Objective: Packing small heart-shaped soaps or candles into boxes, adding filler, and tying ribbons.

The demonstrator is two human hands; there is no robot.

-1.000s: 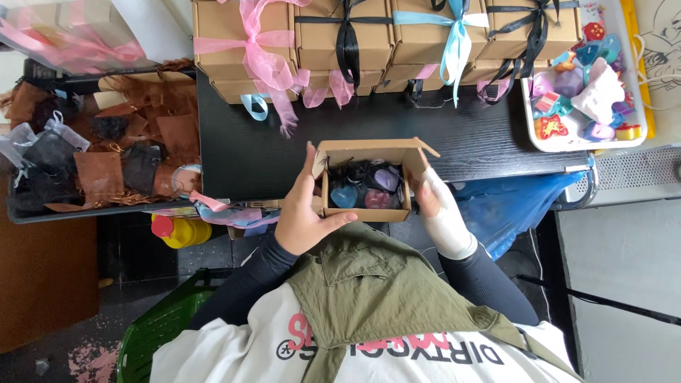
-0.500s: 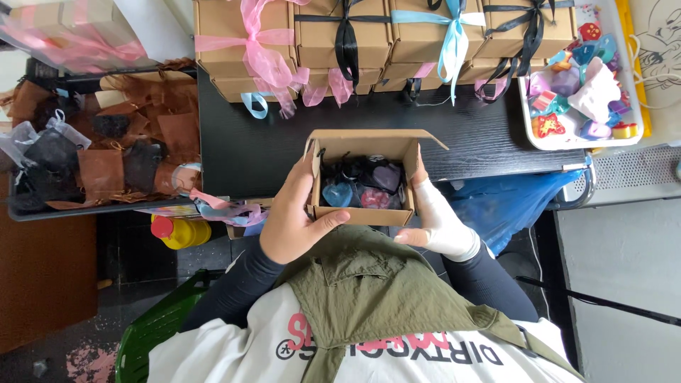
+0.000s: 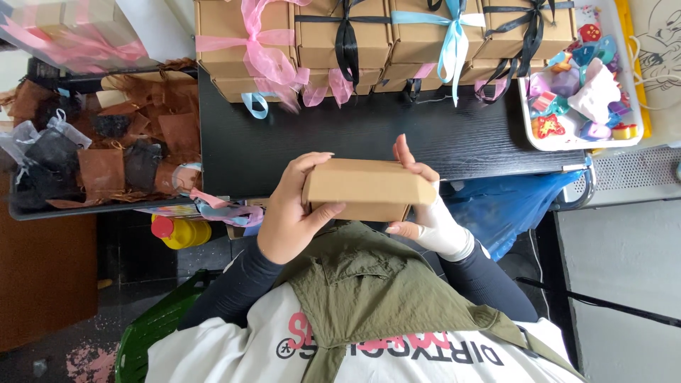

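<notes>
Plain brown cardboard box (image 3: pixel 367 189), lid closed, sitting mid-frame above black counter (image 3: pixel 454 138). Ribboned brown boxes (image 3: pixel 383 35) lining the top edge. Left hand (image 3: pixel 294 213) and right hand (image 3: pixel 425 209) both curling closed, gripping the box ends.

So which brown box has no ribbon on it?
The brown box held between the left hand and right hand. The other boxes, stacked along the table's far edge, have ribbons tied round them.

Both arms in dark sleeves bend in toward the chest. The left hand (image 3: pixel 291 216) curls, thumb forward and fingers wrapped around. The right hand (image 3: pixel 425 216), wrist wrapped in white, has fingers raised and spread.
</notes>
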